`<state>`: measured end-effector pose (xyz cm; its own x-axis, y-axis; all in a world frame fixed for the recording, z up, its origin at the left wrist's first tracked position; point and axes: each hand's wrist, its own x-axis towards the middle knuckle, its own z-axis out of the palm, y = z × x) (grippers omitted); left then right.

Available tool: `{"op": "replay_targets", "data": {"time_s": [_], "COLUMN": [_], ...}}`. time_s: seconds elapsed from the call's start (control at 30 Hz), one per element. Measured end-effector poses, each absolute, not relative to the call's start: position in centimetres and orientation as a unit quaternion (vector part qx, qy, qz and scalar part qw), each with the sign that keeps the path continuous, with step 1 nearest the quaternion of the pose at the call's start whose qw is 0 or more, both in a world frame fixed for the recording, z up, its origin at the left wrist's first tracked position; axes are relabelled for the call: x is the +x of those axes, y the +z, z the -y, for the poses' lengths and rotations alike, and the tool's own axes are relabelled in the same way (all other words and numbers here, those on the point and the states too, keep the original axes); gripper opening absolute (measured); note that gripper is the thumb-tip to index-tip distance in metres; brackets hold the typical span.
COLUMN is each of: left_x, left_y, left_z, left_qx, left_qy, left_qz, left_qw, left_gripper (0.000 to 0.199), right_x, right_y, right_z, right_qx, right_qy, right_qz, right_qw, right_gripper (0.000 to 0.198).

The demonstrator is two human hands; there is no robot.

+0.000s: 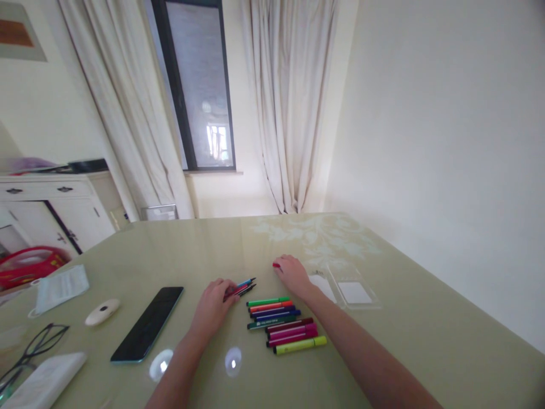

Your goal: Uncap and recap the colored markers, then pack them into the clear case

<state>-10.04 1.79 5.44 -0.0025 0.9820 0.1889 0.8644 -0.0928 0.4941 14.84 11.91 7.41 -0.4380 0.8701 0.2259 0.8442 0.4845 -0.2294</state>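
Observation:
My left hand (212, 305) rests near the middle of the table, fingers wrapped round a few slim markers (245, 289) whose dark tips point right. One of these is blue, another reddish. Farther right and higher, my right hand (293, 275) is closed in a pinch on a small red piece (276, 265); most of it is hidden, perhaps a marker or its cap. Between my forearms lies a rough column of several capped markers, from a green marker (267, 302) at the top to a yellow-green marker (300, 345) at the bottom.
Right of my right wrist are a white paper (322, 286) and a clear plastic case (369, 305). A black phone (149, 324), an oval white case (103, 312), a face mask (63, 288) and eyeglasses (32, 351) lie on the left of the glossy table (204, 244).

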Motion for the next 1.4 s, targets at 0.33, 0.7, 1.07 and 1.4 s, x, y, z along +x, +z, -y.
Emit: {"op": "replay_targets", "data": {"time_s": [0.33,0.7,1.07,1.4], "left_x": [-9.5,-5.9,-4.7,-3.3], "left_y": [5.7,7.5,7.8,7.5], "left_z": [-1.4,-0.2,0.4,1.3], "left_qx": [0.671,0.666,0.659,0.636], "left_qy": [0.269,0.436,0.435,0.458], "left_qz": [-0.673,-0.551,-0.547,-0.541], "left_qw": [0.158,0.251,0.277,0.304], "left_gripper": [0.011,0.018,0.019,0.018], "right_x": [14.6,18.6,18.0,17.8], "right_y": [8.0,8.2,9.2,8.0], "right_z": [-9.9,-3.2,-2.2,-2.5], "right_qx": [-0.499,-0.377,-0.348,-0.352], "right_qy": [0.045,0.272,0.314,0.362], "right_qz": [0.846,0.739,0.750,0.724], "right_qw": [0.181,0.488,0.467,0.470], "right_gripper": [0.014,0.009,0.010,0.009]}}
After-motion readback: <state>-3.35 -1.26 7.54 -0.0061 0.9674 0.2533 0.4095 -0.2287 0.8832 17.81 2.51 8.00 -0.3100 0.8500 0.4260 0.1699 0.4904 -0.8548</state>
